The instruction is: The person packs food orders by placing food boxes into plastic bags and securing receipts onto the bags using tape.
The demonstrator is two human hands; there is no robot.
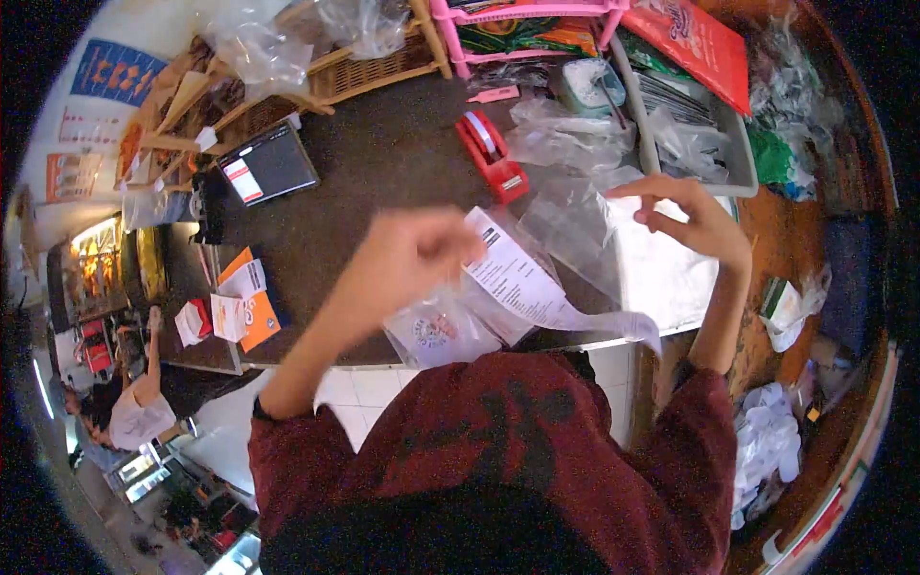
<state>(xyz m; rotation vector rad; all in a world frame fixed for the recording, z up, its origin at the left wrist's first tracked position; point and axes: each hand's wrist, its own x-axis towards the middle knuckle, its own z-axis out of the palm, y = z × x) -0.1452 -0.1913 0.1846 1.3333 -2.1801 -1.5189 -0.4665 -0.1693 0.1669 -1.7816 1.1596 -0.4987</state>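
One dark red shirt (489,422) with a blackish pattern filled the lower centre of the frame, nearest the camera. At lower left, one person in a pale top (142,417) was small and partly hard to make out. One orange-and-white printed card (257,324) lay at left, below one flat black rectangular device (273,165) with a white-and-red label. Two bare hands were over the counter's near part. The left hand (412,254), centre-left, was blurred, its fingers curled; whether it gripped anything could not be told. Just right of its fingertips was one long white printed paper strip (517,280), amid clear plastic bags whose overlapping edges prevented a sure count. The strip's far end curled toward lower right, its small print illegible. Above it stood one red tape dispenser (494,158). The right hand (698,222), centre-right, had bent fingers above one shiny white sheet (661,273), partly covered; whether it pinched something thin could not be told. The strip lay to its lower left, well apart from its fingertips.
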